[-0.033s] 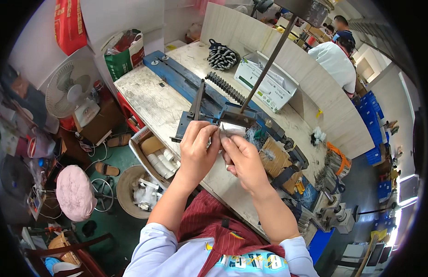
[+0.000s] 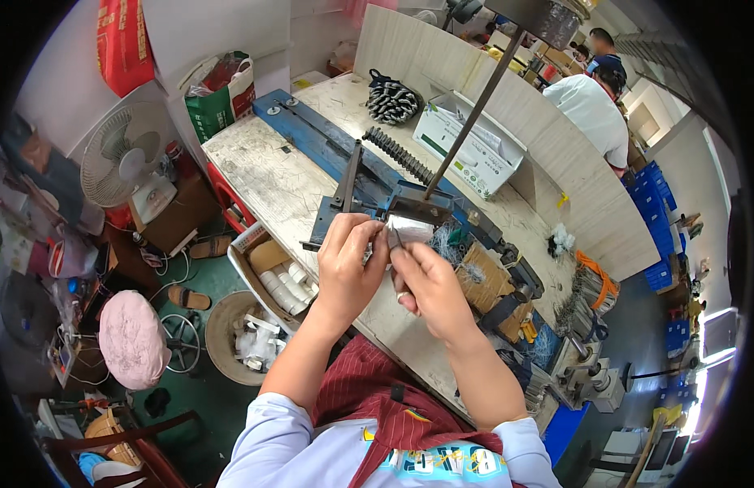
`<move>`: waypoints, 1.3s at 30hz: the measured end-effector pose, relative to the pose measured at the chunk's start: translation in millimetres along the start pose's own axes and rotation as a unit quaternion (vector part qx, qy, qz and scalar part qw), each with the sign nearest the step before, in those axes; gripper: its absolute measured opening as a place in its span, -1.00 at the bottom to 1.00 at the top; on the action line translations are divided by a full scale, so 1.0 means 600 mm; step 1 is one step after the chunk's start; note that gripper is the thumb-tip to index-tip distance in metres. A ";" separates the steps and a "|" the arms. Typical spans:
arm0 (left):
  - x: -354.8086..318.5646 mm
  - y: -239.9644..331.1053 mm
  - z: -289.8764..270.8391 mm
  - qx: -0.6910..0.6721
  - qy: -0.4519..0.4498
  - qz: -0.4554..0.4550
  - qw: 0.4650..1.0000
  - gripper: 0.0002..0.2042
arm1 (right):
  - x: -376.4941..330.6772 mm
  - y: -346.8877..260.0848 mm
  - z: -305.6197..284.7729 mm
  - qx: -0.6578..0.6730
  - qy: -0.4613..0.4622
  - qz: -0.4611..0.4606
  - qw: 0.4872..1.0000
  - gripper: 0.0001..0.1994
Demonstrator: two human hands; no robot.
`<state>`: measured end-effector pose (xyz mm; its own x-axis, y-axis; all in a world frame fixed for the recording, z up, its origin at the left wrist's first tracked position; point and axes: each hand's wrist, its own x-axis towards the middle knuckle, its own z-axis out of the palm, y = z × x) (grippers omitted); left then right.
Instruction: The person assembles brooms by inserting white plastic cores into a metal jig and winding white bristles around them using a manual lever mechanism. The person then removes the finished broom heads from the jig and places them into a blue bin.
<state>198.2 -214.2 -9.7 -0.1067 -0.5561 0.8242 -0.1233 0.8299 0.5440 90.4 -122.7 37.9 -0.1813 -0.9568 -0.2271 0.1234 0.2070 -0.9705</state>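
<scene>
Both my hands meet in front of a blue metal bench fixture [image 2: 385, 175]. My left hand [image 2: 348, 256] is closed in a pinch, its fingertips at a small piece too tiny and covered to name. My right hand [image 2: 430, 285] is closed round a small grey metal tool [image 2: 395, 236], whose narrow end points up beside the left fingertips. Its handle is hidden in my palm. Just beyond the fingers lies a shiny silver-wrapped piece [image 2: 415, 228] against the fixture. A dark lever arm [image 2: 348, 175] and a coil spring [image 2: 397, 154] belong to the fixture.
A thin upright rod [image 2: 474, 106] rises behind my hands. To the right are tangled clear strands [image 2: 450, 240], cardboard [image 2: 482, 272] and a clamp [image 2: 523, 276]. A white box [image 2: 466, 142] stands behind. Below left sit a crate of white rolls [image 2: 283, 285] and a waste bin [image 2: 226, 342].
My right hand has shifted slightly and turned, so more of the grey tool shows between the fingers. My left hand stays in place.
</scene>
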 end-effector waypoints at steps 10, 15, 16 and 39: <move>-0.006 0.007 -0.005 -0.108 -0.020 -0.142 0.984 -0.94 | 0.006 0.032 -0.027 -0.270 0.241 -0.384 0.850 -0.39; -0.011 -0.001 -0.003 -0.172 -0.022 -0.169 0.970 -0.96 | 0.058 0.050 -0.011 -0.271 0.238 -0.407 0.839 -0.19; -0.011 -0.002 -0.003 -0.181 -0.020 -0.169 0.969 -0.96 | 0.061 0.047 -0.005 -0.288 0.252 -0.404 0.831 -0.19; -0.027 -0.016 0.002 -0.323 0.025 -0.274 0.905 -0.95 | 0.094 0.064 -0.030 -0.257 0.220 -0.391 0.856 -0.14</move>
<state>200.0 -213.1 -28.6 -0.1581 -0.9031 0.3992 0.4598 0.2905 0.8392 67.6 -165.1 -13.8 -0.3771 -0.6980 0.6087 -0.6279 -0.2905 -0.7220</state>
